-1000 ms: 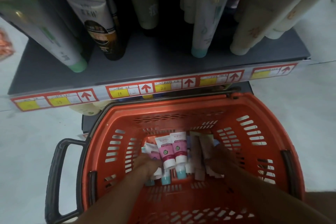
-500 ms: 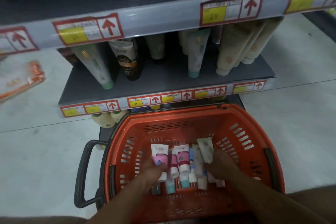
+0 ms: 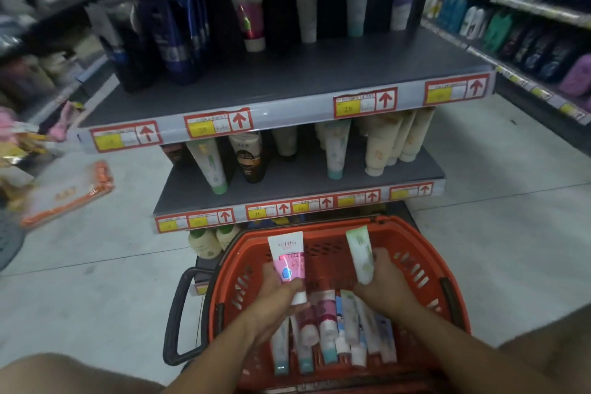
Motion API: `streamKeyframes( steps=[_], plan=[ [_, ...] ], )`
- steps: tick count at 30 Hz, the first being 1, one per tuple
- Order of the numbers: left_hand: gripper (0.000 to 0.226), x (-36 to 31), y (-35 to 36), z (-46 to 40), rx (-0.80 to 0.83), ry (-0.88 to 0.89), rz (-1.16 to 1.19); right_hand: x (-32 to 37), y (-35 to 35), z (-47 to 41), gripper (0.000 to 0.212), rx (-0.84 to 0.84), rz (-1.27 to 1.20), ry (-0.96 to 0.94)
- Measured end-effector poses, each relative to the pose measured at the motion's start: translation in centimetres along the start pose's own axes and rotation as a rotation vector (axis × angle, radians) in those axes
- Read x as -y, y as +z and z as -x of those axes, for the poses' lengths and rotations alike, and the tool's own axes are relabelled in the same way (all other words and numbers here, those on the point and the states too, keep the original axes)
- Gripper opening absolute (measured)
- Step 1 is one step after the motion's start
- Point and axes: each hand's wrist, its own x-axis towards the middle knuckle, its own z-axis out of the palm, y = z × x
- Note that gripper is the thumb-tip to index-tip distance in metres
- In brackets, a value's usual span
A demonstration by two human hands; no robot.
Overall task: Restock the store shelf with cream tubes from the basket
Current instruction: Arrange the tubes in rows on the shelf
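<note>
Above the basket (image 3: pixel 425 253) rim, left hand (image 3: pixel 275 294) gripping pink tube (image 3: pixel 287 261), right hand (image 3: pixel 385 281) green tube (image 3: pixel 360 254).

Your basket (image 3: pixel 425 253) sits on the floor (image 3: pixel 96 281) directly before the shelving unit, its far rim just under the lower shelf (image 3: pixel 297 189). A row of tubes (image 3: pixel 332 329) lies across the basket's near half, caps toward you. Your left hand (image 3: pixel 275 294) holds one tube (image 3: pixel 287 259) above the row at left of centre; your right hand (image 3: pixel 383 281) holds a second tube (image 3: pixel 361 253) at right of centre. The upper shelf (image 3: pixel 287 83) overhangs the lower one; standing tubes line the back of both. A packet (image 3: pixel 67 192) lies on the floor, left of the shelves.
</note>
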Motion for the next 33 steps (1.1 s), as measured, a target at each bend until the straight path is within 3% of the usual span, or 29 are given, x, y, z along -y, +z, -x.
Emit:
streamKeyframes(
  steps=[5,15,33],
  plan=[
    [0.058,-3.9,-0.3,2.6,0.03,0.18,-0.004,4.7,-2.1,1.4,0.077,-0.038,-0.076,-0.127],
    [0.057,-12.3,0.4,6.4,-0.194,0.553,-0.139,14.2,-8.3,2.8,0.077,-0.29,-0.156,-0.395],
    [0.064,-27.4,-0.5,7.3,-0.302,0.909,-0.316,28.2,-15.8,-2.2,0.083,-0.465,-0.101,-0.551]
  ],
)
